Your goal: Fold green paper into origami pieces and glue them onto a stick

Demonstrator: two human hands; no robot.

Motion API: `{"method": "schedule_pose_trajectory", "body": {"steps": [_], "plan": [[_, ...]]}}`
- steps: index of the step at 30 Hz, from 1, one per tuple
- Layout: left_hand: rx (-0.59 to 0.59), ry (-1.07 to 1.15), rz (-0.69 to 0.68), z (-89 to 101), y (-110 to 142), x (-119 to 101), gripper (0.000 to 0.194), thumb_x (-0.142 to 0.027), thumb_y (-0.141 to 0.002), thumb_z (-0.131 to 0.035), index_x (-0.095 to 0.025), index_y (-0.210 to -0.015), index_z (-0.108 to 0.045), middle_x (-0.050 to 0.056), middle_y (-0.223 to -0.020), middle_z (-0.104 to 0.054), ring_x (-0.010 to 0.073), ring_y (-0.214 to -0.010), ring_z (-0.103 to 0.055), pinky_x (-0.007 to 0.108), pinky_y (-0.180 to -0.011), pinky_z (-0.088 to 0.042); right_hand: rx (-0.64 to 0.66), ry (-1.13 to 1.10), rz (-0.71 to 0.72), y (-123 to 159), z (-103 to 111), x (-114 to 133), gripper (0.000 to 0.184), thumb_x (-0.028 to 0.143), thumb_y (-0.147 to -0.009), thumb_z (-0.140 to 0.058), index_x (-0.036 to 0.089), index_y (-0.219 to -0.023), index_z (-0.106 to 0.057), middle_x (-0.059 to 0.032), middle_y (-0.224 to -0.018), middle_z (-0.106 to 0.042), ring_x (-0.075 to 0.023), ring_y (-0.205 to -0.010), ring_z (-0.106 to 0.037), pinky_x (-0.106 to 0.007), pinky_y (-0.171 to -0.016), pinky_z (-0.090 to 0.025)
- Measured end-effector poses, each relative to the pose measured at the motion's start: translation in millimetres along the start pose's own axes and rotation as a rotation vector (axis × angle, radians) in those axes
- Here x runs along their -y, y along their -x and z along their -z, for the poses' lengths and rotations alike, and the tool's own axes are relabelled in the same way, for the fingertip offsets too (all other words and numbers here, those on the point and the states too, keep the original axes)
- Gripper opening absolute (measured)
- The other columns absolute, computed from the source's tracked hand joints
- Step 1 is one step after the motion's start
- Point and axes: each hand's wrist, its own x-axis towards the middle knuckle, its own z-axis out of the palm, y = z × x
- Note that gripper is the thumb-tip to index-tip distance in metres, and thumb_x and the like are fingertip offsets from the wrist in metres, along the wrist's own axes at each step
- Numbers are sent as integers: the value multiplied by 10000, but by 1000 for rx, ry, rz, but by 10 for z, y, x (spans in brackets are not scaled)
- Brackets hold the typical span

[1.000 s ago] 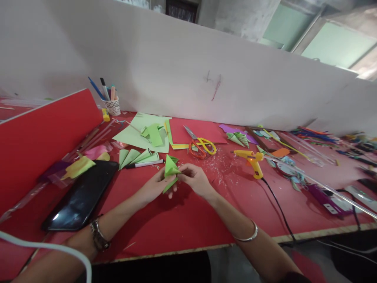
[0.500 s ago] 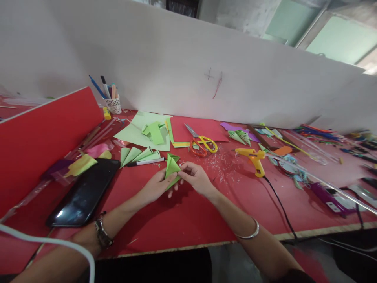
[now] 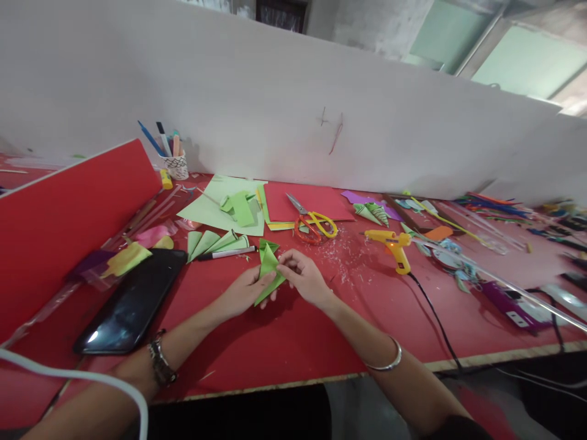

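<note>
The folded green paper (image 3: 269,263) runs longways from near to far, with the left hand (image 3: 244,292) gripping its left side and the right hand (image 3: 306,280) pinching its right edge

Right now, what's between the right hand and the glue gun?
Pale scraps scattered on the red table, between right hand and glue gun, in the head view.
</note>
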Motion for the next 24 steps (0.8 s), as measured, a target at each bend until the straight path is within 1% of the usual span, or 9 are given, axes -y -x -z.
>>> {"method": "schedule_pose_trajectory", "body": {"steps": [3, 6, 8, 11, 14, 17, 21, 24], "plan": [[21, 22, 26, 1, -5, 20, 455, -527, -819, -363, -127, -658, -509, -3, -583, -536, 67, -443, -462, 192, -452, -334, -6, 50, 35, -1, 0, -6, 157, 312, -756, -535, 191, -802, -446, 86, -537, -436, -41, -408, -377, -171, -410, -304], [28, 37, 22, -1, -8, 35, 461, -533, -815, -364, -127, -652, -508, 4, -597, -552, 66, -439, -470, 193, -460, -341, 5, 40, 3, -3, 5, -6, 179, 330, -762, -527, 197, -830, -427, 101, -503, -416, -41, -382, -374, -164, -393, -298], [9, 38, 29, -7, -7, 34, 463, -539, -812, -363, -131, -642, -502, -3, -563, -544, 71, -427, -470, 195, -458, -346, 61, 48, -48, -2, 8, -7, 208, 387, -784, -483, 186, -752, -440, 93, -470, -416, -42, -355, -380, -161, -365, -288], [-54, 33, 40, -20, -9, 30, 472, -551, -812, -341, -146, -603, -466, -21, -466, -498, 85, -398, -461, 204, -448, -357, 167, 90, -124, 5, 7, -7, 391, 480, -819, -365, 169, -597, -444, 59, -423, -435, -48, -327, -397, -164, -331, -269], [-113, 22, 26, -25, -16, 40, 459, -549, -814, -336, -158, -596, -438, -31, -442, -486, 89, -376, -457, 204, -425, -353, 177, 99, -168, 14, 3, 1, 445, 523, -812, -340, 166, -569, -445, 45, -431, -466, -48, -318, -404, -164, -324, -271], [-144, 14, 17, -18, -19, 50, 449, -543, -813, -347, -159, -598, -436, -36, -444, -495, 87, -361, -460, 199, -406, -352, 183, 114, -163, 17, 7, 6, 461, 533, -809, -341, 167, -548, -438, 48, -415, -459, -46, -319, -393, -164, -339, -283], [-106, -17, 23, -4, -10, 43, 501, -533, -826, -319, -144, -550, -472, -19, -410, -503, 88, -354, -478, 192, -413, -368, 199, 146, -130, 13, 21, -7, 449, 515, -812, -366, 170, -531, -425, 61, -391, -421, -43, -329, -361, -167, -364, -279], [-80, -29, 29, -1, -4, 31, 535, -527, -834, -299, -128, -547, -509, -6, -397, -513, 86, -354, -486, 183, -418, -366, 195, 167, -59, 11, 33, -9, 423, 493, -818, -387, 163, -568, -473, 60, -417, -426, -47, -369, -378, -171, -406, -297]]}}
